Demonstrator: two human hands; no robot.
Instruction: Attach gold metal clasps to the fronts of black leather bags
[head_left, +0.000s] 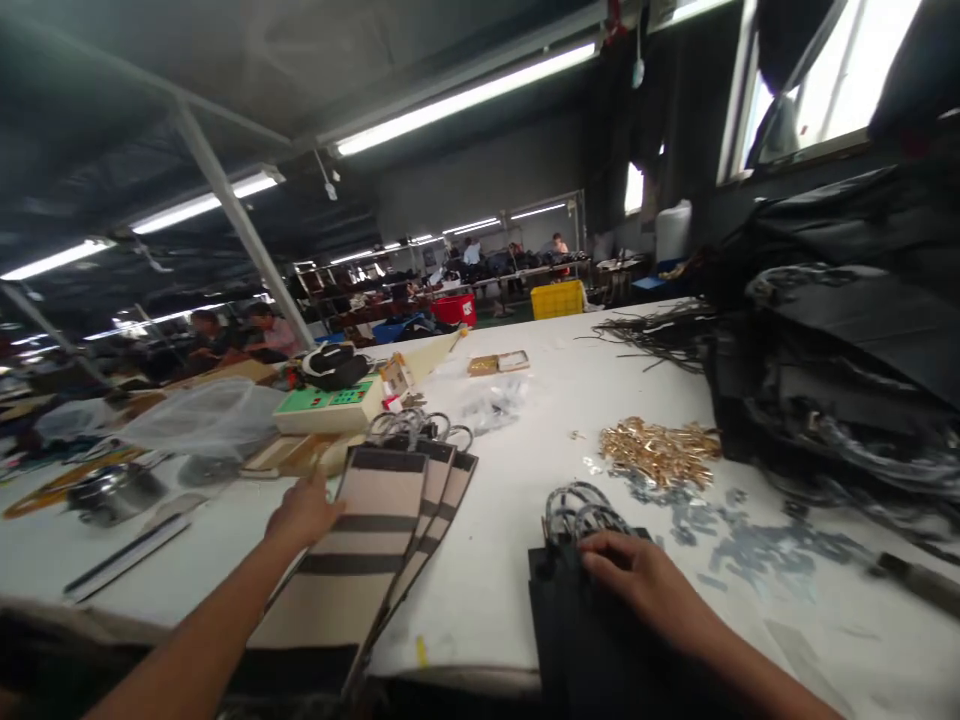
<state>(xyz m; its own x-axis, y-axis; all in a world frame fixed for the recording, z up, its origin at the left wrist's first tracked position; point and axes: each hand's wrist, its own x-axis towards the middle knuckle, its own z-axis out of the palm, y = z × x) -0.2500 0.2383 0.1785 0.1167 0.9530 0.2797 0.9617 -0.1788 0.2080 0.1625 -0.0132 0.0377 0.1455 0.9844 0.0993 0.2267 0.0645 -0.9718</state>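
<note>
My left hand [304,512] is at the left edge of a fanned stack of beige panels with dark stripes [360,530]. Its fingers look apart, one pointing up toward the back of the table, with the thumb beside the top panel. Grey looped handles [409,428] rise from the dark top edges of that stack. At the right, my right hand [626,570] has thumb and forefinger together on the upper edge of black panels [559,620]. Similar looped handles [581,510] stand up behind those fingers. The black panels' lower part runs out of view.
Gold-coloured metal pieces [656,450] and flat grey pieces [772,550] lie to the right. A machine with a green control panel [330,400], a metal pot [112,490] and a ruler-like strip [127,560] are left. Black material [847,370] is heaped along the right side.
</note>
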